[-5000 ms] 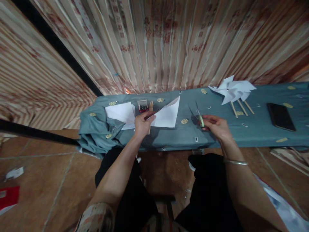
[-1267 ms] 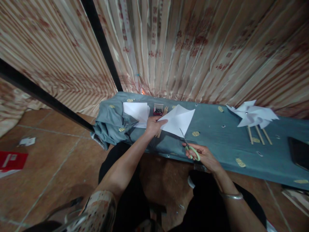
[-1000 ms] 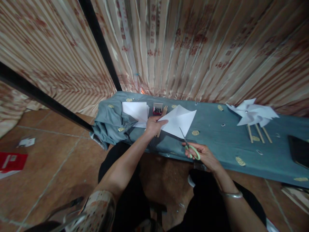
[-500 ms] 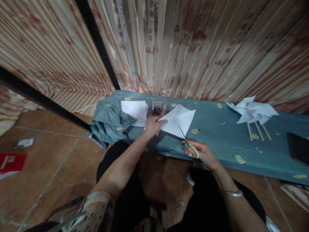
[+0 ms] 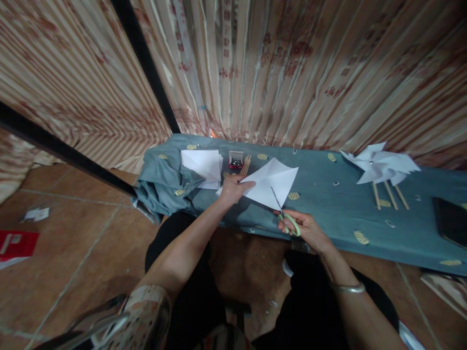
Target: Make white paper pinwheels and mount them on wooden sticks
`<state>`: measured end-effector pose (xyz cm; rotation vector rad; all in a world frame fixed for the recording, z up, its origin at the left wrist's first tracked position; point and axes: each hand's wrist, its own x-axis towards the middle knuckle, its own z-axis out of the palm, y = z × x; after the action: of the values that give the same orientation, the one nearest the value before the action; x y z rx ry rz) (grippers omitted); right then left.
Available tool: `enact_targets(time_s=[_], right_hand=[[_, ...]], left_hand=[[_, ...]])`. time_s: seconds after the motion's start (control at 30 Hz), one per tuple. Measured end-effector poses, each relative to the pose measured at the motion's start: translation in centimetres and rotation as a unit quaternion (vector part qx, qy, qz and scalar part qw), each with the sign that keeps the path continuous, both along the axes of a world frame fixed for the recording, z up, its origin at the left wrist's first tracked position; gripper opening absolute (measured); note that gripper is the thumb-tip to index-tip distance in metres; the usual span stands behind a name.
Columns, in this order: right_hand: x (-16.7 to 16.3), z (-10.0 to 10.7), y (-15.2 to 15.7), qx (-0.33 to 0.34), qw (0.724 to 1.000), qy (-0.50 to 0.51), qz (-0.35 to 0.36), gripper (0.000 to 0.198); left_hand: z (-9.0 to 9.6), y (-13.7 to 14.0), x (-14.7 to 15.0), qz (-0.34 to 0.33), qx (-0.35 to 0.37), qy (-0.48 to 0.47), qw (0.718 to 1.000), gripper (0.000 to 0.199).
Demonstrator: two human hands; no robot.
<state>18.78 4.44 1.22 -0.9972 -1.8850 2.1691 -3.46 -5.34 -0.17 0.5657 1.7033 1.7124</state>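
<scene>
My left hand (image 5: 234,188) pinches the left corner of a creased white sheet of paper (image 5: 270,177), thumb on top. The sheet is held over the cloth-covered table. In my right hand (image 5: 304,227) are green-handled scissors (image 5: 291,223), fingers in the loops. Their blades lie over the paper's near corner and point toward its middle. Whether the blades are closed on the paper is hard to make out. Behind my left hand lie several wooden sticks (image 5: 245,165), partly hidden by the hand and sheet.
A stack of white paper (image 5: 202,165) and a small open box of metal pieces (image 5: 236,160) lie on the blue-green cloth (image 5: 321,209). White paper pinwheels (image 5: 381,163) on sticks rest to the right, near a dark flat object (image 5: 450,221). A curtain (image 5: 262,73) hangs behind.
The paper and both hands have shifted only slightly. The scissors' blades look a little closer together over the near corner; my grips are the same.
</scene>
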Motion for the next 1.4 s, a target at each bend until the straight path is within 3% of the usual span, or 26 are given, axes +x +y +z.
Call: enact_targets(time_s=[0.43,0.8,1.4], right_hand=[[0.0,-0.2,0.0,0.001,1.000,-0.017,-0.012,0.060],[-0.1,-0.2,-0.2,0.000,0.999,-0.019,-0.035,0.070],[-0.2,-0.2,-0.2,0.010,1.000,-0.017,-0.021,0.063]], left_hand=[[-0.2,0.0,0.2,-0.014,-0.017,-0.009,1.000,0.028],[-0.2,0.1,0.6,-0.021,0.010,-0.051,0.998,0.025],[-0.2,-0.1,0.9,-0.031,0.002,-0.044,0.999,0.023]])
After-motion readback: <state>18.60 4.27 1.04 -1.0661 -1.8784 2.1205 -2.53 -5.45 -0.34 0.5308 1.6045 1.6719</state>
